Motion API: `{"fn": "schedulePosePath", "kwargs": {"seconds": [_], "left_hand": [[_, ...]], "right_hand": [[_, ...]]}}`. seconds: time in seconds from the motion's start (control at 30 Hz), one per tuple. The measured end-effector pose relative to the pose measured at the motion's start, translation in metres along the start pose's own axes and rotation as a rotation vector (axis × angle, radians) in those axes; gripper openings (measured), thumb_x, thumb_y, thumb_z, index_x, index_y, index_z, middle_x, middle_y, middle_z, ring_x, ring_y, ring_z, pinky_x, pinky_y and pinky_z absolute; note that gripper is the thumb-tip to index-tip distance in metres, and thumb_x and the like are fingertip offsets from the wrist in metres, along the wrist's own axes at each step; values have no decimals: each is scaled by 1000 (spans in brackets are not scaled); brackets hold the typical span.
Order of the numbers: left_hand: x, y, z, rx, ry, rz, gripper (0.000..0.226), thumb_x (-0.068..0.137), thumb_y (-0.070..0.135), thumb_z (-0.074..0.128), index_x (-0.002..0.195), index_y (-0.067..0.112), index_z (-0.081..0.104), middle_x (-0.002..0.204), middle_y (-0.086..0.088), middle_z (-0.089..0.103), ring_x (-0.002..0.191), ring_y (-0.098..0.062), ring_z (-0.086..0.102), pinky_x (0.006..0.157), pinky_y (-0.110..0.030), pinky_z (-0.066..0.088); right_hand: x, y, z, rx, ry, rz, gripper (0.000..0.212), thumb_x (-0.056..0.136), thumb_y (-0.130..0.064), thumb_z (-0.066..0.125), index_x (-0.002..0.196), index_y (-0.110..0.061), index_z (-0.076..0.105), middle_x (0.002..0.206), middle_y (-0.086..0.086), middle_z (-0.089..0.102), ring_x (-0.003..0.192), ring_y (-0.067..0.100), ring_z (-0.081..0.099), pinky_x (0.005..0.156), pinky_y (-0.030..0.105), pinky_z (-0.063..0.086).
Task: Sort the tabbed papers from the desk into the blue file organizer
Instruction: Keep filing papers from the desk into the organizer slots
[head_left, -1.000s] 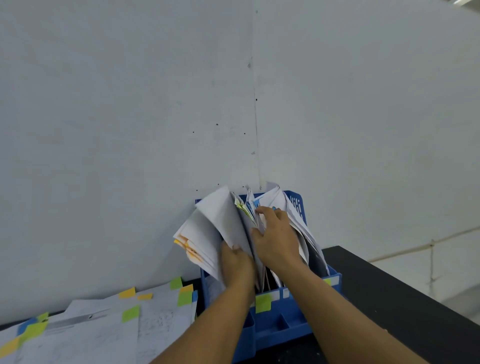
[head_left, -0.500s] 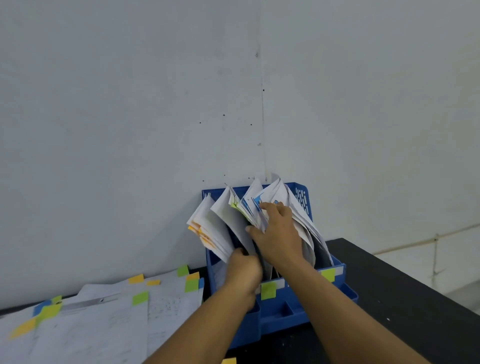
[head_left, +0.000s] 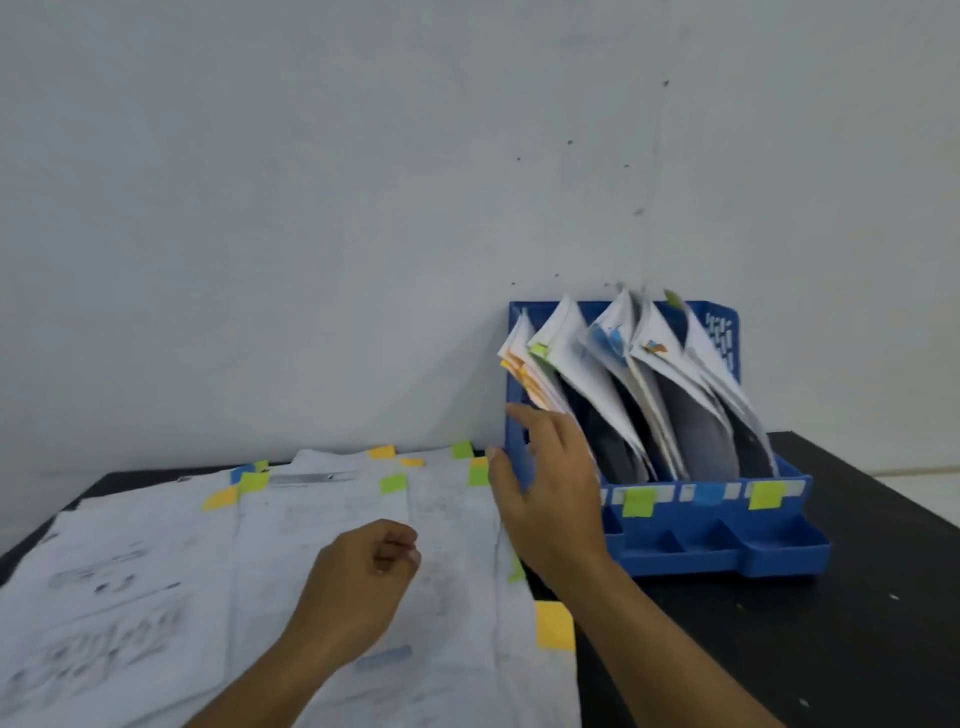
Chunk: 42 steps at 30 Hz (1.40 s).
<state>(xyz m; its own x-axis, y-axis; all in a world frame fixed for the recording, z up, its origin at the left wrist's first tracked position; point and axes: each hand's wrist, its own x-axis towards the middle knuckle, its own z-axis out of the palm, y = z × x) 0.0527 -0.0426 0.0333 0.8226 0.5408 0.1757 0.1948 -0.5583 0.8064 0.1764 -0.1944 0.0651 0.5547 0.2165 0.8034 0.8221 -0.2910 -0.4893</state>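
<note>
The blue file organizer (head_left: 717, 525) stands against the wall on the black desk, its slots holding leaning white papers (head_left: 587, 364) with coloured tabs. Loose tabbed papers (head_left: 171, 561) lie spread over the desk's left half. My right hand (head_left: 550, 499) hovers with spread, relaxed fingers beside the organizer's left wall, holding nothing. My left hand (head_left: 363, 582) hangs over the loose papers with its fingers loosely curled and nothing in them.
Green labels (head_left: 638, 503) mark the organizer's front rail above its small trays. A yellow sticky tab (head_left: 555, 626) juts from the pile's right edge. The black desk (head_left: 831, 634) ends at the right; the white wall rises directly behind.
Both hands have left the papers in the organizer and dropped down and left toward the desk pile. The filed sheets now lean on their own. The view swung left.
</note>
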Motion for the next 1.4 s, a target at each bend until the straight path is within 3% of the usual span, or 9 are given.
{"fn": "schedulePosePath", "kwargs": {"seconds": [0.33,0.47,0.57,0.7,0.8,0.93,1.1,1.27,1.4], "left_hand": [[-23,-84,-66,347,273,-110,35,87,41,64,120,29,61,128,6,60,117,-16,53,98,-29,40],[-34,-98,-72,696,86,-334,91,74,84,40,148,35,22,160,2,16,148,-30,6,116,-54,6],[-38,-104,-78,707,34,-398,104,68,92,33,151,33,10,162,2,8,148,-32,2,114,-62,3],[-42,-113,-85,647,64,-369,81,80,76,44,146,30,27,154,6,28,145,-24,19,116,-54,11],[-46,-109,-88,560,174,-259,23,88,49,55,94,27,53,104,11,57,107,-15,51,110,-47,29],[-48,-105,-89,474,335,-130,23,89,26,58,68,20,50,69,7,56,66,-10,52,70,-33,49],[-51,-94,-72,266,475,200,15,92,26,58,78,20,55,78,10,63,71,-6,60,60,-25,52],[-58,-84,-46,189,287,416,12,92,33,52,84,24,55,112,16,63,106,6,56,87,-7,43],[-63,-83,-31,240,104,575,6,93,29,56,88,28,54,131,17,54,125,6,45,100,-10,36]], "right_hand": [[-60,-35,78,-37,-651,204,38,97,-43,56,133,-34,54,121,-13,56,116,8,48,94,21,41],[-83,-48,95,-214,-813,156,45,97,-54,50,137,-32,52,137,-8,50,129,15,38,108,30,32],[-98,-49,99,-281,-828,110,48,97,-57,45,137,-32,52,138,-11,47,129,14,36,106,30,28],[-105,-44,98,-244,-803,99,51,95,-60,42,135,-31,55,137,-12,48,129,12,38,105,28,28],[-106,-43,97,-225,-784,96,48,96,-57,47,134,-30,56,136,-12,50,128,12,40,105,27,28],[-105,-43,99,-182,-747,103,45,96,-52,53,134,-27,58,134,-10,53,128,13,42,107,27,30],[-94,-49,95,-49,-640,168,38,97,-44,58,129,-25,61,128,-11,57,121,8,46,99,15,34],[-82,-57,91,332,-629,553,29,96,-51,55,115,-33,67,108,-15,70,94,3,67,91,34,56],[-73,-57,84,568,-640,821,48,92,-62,54,125,-27,62,114,-8,70,87,1,70,65,15,55]]}}
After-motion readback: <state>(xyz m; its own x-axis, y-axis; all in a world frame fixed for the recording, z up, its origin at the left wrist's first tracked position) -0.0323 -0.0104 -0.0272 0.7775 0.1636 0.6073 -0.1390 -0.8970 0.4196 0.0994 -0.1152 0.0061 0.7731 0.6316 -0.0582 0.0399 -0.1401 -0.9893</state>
